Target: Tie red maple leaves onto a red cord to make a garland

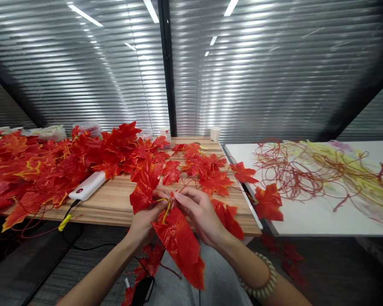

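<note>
Both hands meet above the front edge of the wooden table. My left hand is closed, its thumb and fingers pinching the yellow stem of a red maple leaf that hangs down over my lap. My right hand has its thumb and fingertips pinched together beside that stem; what lies between them is too small to make out. Another red leaf rises just behind my left hand. More red leaves on thin red cord lie behind my right hand.
A large heap of red leaves covers the table's left side, near a white power bank with a black cable. Paper cups stand at the back. Tangled red cord and yellow material lie on the white table.
</note>
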